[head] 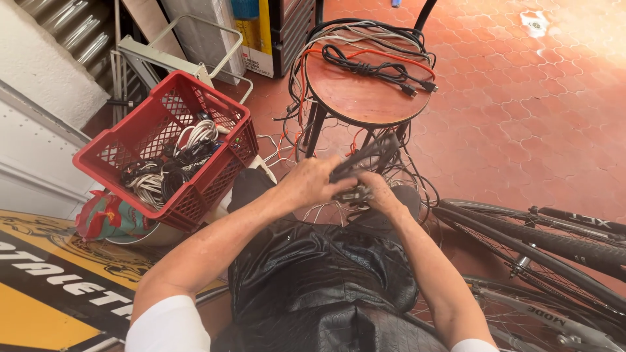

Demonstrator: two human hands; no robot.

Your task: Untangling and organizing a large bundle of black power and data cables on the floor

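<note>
A black cable (365, 160) is the thing both hands work on, held low in front of the person's lap, just below the near edge of a round wooden stool (365, 98). The left hand (315, 181) has its grip closed around the cable's bundled loops, fingers curled over the top of them. The right hand (376, 193) sits just beside and touching the left, its grip narrow and pinched on the lower part of the same cable, where a small plug-like end shows between the fingers; motion blur keeps the finer detail from being told. From the hands the cable runs up toward the stool's rim.

On the stool's seat lies another coiled black cord with plugs (378, 70), along with orange and grey wires (365, 39) heaped at the far side and spilling down around the stool's dark legs to the floor. The floor (535, 98) is laid with reddish tiles.

To the left, well apart from the hands, a red plastic crate (195, 111) stands tilted and holds coils of black and white cables (169, 163). Beneath it sits a red and green bag (107, 215), and a yellow and black sign (45, 280) lies flat at the lower left. Behind the crate is a white metal frame (189, 62).

At the right, bicycle wheels (535, 241) with dark tyres lie close to the person's right arm. A dark, glossy textured cloth (319, 280) covers the lap
</note>
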